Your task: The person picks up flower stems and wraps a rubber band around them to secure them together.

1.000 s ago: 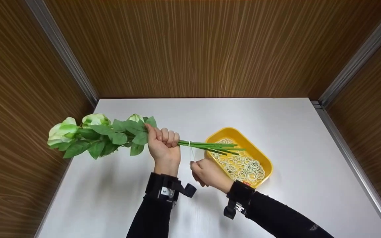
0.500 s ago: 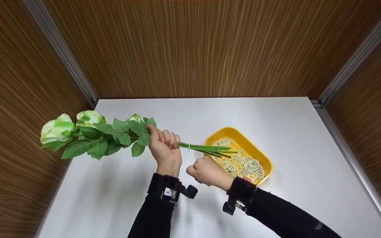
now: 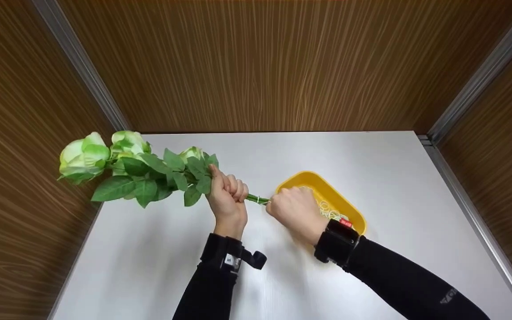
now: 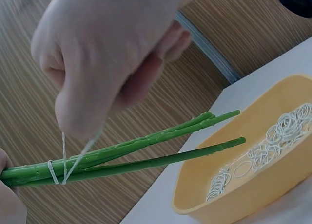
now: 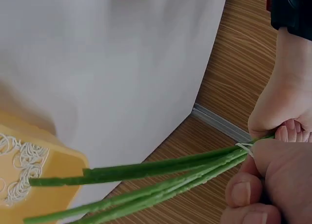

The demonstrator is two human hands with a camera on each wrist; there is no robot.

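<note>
A white table (image 3: 149,266) stands boxed in by wood-grain walls, and above it the person holds a bunch of artificial green-white roses (image 3: 118,171), the blooms well out past the knuckles of the left hand (image 3: 227,200). That hand is a closed fist, fingers curled tight round the stems (image 4: 146,151) just below the lowest leaves, and it carries the whole weight. The right hand (image 3: 294,209) sits just beside it on the cut-end side, fingers folded in and pinching a thin white rubber band (image 4: 61,160); one loop already circles the stems close to the left fingers, and a strand runs up taut into the right fingertips (image 4: 78,121). Beyond the right hand's knuckles lies a yellow tray (image 3: 354,218) of spare bands (image 4: 273,146), under the free stem ends. To do this wrap well, I'd judge the left grip should stay firm so the stems don't fan apart, while the right hand keeps the strand stretched evenly, twists it, and brings it over the ends without letting it slip or snap, seating each turn snug beside the first
</note>
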